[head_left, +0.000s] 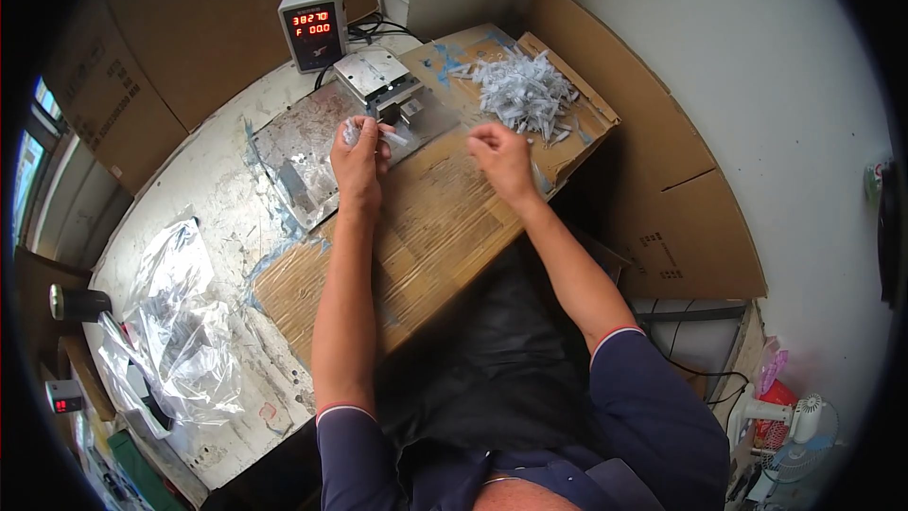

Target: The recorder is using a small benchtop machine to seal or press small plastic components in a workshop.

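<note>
My left hand (357,167) is closed around a few small translucent plastic pieces (352,133). One of them pokes out past the fingertips, close to a small metal block device (374,74) on a worn metal plate (301,137). To the right, my right hand (506,165) hovers over the cardboard sheet (440,213) with thumb and fingers pinched together. Whatever the pinch holds, if anything, is too small to tell. Beyond that hand a heap of similar narrow translucent pieces (526,91) lies on the far right of the cardboard.
A counter box with a red digital display (314,28) stands behind the device, cables beside it. Crumpled clear plastic bags (184,341) lie on the white table's left. Cardboard walls (653,161) rise at the back and right. A small fan (799,431) sits at lower right.
</note>
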### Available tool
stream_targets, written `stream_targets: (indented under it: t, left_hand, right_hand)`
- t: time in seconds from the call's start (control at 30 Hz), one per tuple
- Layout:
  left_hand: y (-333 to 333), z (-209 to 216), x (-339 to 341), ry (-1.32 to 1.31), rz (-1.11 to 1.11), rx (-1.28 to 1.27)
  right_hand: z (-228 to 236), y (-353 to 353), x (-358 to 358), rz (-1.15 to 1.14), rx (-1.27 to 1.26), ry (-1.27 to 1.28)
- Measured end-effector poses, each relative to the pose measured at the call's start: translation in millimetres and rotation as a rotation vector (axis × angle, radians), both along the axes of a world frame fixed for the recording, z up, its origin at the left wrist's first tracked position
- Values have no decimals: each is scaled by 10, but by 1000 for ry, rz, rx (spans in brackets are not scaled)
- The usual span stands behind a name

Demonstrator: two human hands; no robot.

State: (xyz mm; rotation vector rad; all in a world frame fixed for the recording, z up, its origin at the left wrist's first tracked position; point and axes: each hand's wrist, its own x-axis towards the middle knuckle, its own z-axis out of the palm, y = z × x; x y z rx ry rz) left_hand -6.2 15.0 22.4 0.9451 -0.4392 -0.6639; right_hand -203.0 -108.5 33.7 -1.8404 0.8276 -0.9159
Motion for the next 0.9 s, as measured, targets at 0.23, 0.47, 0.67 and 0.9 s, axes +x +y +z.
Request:
stream_targets:
  t: [0.23, 0.47, 0.67, 0.9]
  left_hand:
    - [7, -117, 114, 209, -33, -92]
    - [-101, -103, 145, 370, 61, 22]
    - [-66, -185, 245, 470, 60, -39]
    - [-42, -201, 302, 493, 67, -59]
  right_hand:
    - [98, -278, -598, -203, -587, 550]
    - [-88, -392, -613, -287, -607, 712]
    - [-76, -218, -656, -235, -467, 544]
    - [-37, -100, -762, -209, -625, 628]
